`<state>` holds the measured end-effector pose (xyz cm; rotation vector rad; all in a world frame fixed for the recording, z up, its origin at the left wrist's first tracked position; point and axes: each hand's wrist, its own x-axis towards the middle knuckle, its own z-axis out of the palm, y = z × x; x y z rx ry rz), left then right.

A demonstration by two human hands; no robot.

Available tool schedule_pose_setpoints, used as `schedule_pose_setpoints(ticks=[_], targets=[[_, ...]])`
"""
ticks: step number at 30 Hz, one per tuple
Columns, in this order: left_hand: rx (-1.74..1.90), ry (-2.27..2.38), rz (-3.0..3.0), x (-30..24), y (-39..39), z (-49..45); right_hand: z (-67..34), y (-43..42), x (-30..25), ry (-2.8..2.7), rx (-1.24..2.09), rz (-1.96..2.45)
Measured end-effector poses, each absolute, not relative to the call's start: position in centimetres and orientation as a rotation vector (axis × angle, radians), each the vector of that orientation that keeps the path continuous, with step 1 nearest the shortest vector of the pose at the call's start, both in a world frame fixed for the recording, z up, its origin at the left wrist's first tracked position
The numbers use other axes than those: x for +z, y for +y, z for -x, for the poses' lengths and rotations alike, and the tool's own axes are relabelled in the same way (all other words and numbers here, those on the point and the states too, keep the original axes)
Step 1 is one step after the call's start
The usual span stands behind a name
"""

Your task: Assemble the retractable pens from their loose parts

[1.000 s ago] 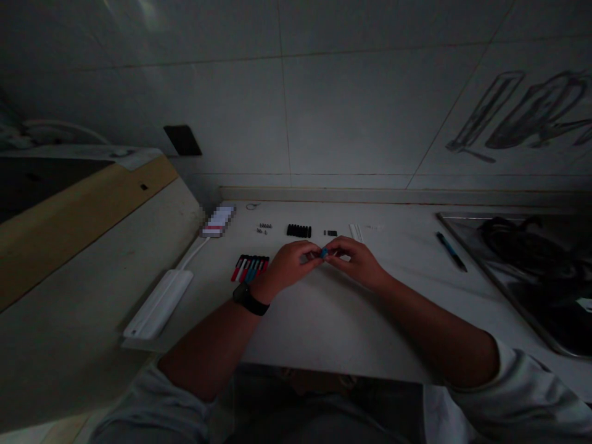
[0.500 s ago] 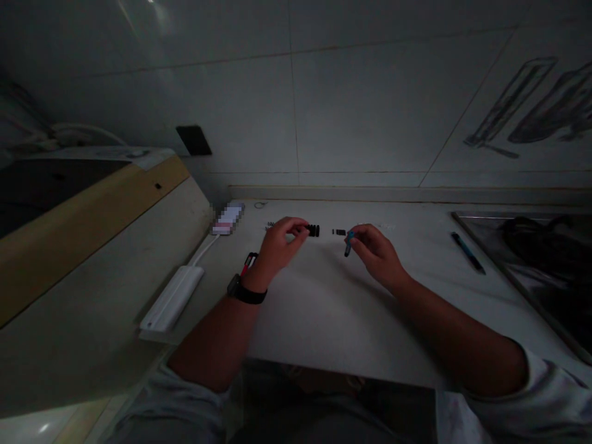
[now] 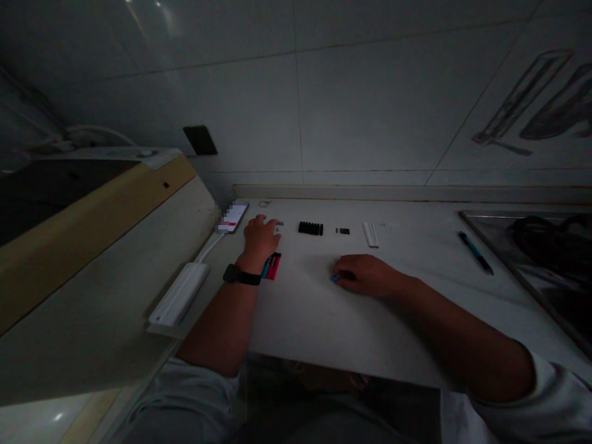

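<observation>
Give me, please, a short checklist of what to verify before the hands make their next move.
1. The short blue plastic piece held at the fingertips of the right hand, on the white counter: ok.
2. Grip of the left hand on the tiny silvery metal parts: cannot tell.
3. The row of black cylindrical parts apart from both hands: ok.
4. The red and blue plastic pieces right beside the left wrist, easily nudged: not ok.
5. Light for small parts, dim: not ok.

Dim room; pale tiled wall point(image 3: 370, 111) behind white counter point(image 3: 324, 320).
</observation>
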<state>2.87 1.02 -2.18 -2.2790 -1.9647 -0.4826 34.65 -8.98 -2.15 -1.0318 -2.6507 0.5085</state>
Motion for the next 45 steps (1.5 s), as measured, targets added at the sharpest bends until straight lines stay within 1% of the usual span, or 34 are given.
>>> schedule_pose_setpoints(ticks=[3,7,13,19,27,30,35,37,40,45], targets=[[-0.428,-1.948,2.274,-2.9,1.2,-2.9,-34.5,-9.2,-2.0,-2.683,0.550,1.025],[-0.448,-1.935,2.277,-3.0,1.5,-2.7,-34.4,-9.4,-1.7,-2.694,0.556,1.024],[-0.493,-1.925,2.277,-2.9,1.6,-2.6,-34.6,-9.5,-1.6,-2.559,0.575,1.072],[-0.444,-1.936,2.267,-2.8,1.7,-2.8,-34.6,-9.4,-1.2,-2.504,0.513,1.060],[-0.456,-1.894,2.332,-2.0,1.0,-3.7,-34.7,-9.2,-1.0,-2.472,0.444,1.154],[-0.638,-1.811,2.471,-1.3,0.5,-4.6,-34.9,-8.8,-1.2,-2.414,0.408,1.207],[-1.299,-1.734,3.020,-0.8,-1.3,-7.4,-35.6,-7.8,-1.8,-2.309,0.311,1.269],[-1.495,-1.674,3.171,-1.1,-2.1,-8.6,-36.0,-7.3,-1.9,-2.281,0.250,1.280],[-1.604,-1.672,3.337,-1.8,-2.8,-9.9,-36.6,-6.4,-1.8,-2.230,0.143,1.322],[-1.820,-1.944,3.383,-2.3,-2.6,-10.3,-36.7,-3.8,-1.6,-2.290,-0.018,1.379]])
